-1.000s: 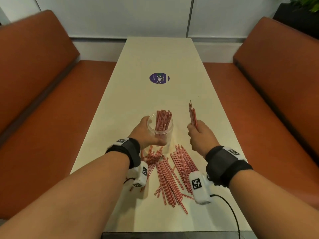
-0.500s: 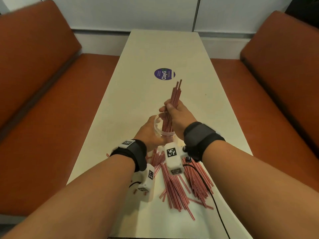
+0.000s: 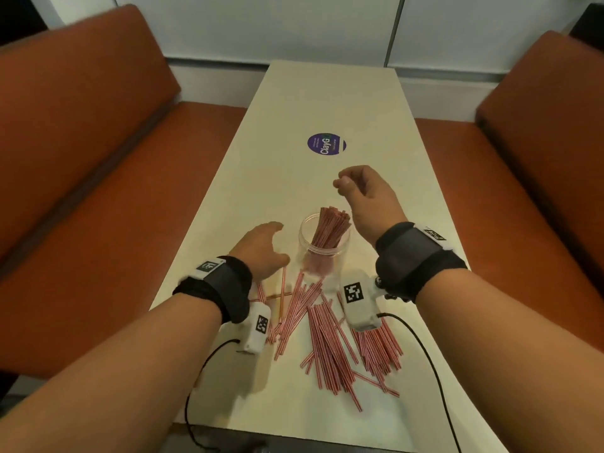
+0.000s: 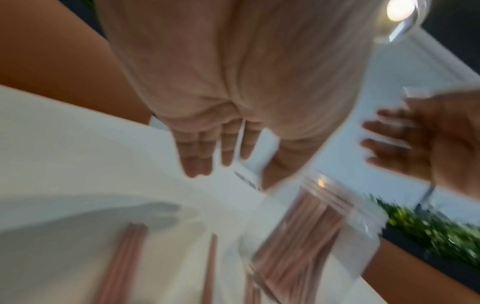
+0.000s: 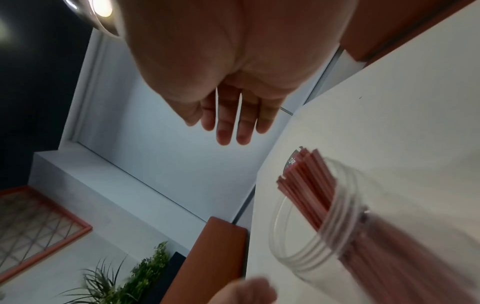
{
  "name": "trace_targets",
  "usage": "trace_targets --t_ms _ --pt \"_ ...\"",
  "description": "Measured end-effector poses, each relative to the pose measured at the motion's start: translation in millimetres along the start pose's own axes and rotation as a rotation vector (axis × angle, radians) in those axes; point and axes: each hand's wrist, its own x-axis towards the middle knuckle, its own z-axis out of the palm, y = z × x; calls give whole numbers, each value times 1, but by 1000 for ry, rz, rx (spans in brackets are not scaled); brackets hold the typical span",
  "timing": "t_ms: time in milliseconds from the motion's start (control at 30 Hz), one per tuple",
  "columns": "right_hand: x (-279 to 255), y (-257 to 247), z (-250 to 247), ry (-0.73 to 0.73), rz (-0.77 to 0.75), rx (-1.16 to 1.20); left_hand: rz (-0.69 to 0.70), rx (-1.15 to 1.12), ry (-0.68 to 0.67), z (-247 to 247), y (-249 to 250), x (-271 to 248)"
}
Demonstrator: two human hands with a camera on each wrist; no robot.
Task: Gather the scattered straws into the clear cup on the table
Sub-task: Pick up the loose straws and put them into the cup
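The clear cup (image 3: 324, 246) stands upright on the cream table (image 3: 327, 103), holding a bunch of red-and-white striped straws (image 3: 330, 225) that lean to the right. Many loose straws (image 3: 330, 338) lie scattered on the table in front of it. My left hand (image 3: 266, 245) hovers just left of the cup, apart from it, its fingers straight and empty in the left wrist view (image 4: 207, 148). My right hand (image 3: 361, 191) is raised above and behind the cup, holding nothing; the right wrist view shows its fingers (image 5: 233, 121) straight above the cup (image 5: 319, 226).
A round purple sticker (image 3: 326, 144) lies on the table beyond the cup. Orange bench seats (image 3: 98, 158) run along both sides (image 3: 539, 152). White wrist cameras with black cables (image 3: 425, 351) hang over the loose straws. The table's near edge is close to my arms.
My right hand lowered its bundle of straws into the cup, let go, and rose empty. My left hand released the cup and drew back to the left.
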Motion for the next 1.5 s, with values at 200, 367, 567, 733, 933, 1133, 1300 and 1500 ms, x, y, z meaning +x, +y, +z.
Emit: trace_targets --t_ms 200,367,567,733,933,1133,1300,1500 --pt "-48 43 -35 -22 128 -322 -324 371 76 -3 -28 -54" --pt "-83 98 -48 -274 404 -828 -387 520 15 28 -24 -66" --pt "-121 118 -32 -298 473 -858 -246 472 72 40 -22 -57" --pt "-124 105 -10 -322 456 -812 -261 334 99 53 -25 -52" --pt "-128 99 1 -318 487 -928 -10 537 12 56 -15 -42" --pt "-128 96 9 -328 477 -968 -2 389 -78 59 -9 -50" --pt "-123 95 7 -349 440 -913 -6 317 -53 55 -6 -54" --pt "-123 98 3 -368 435 -895 -108 283 -86 64 -10 -69"
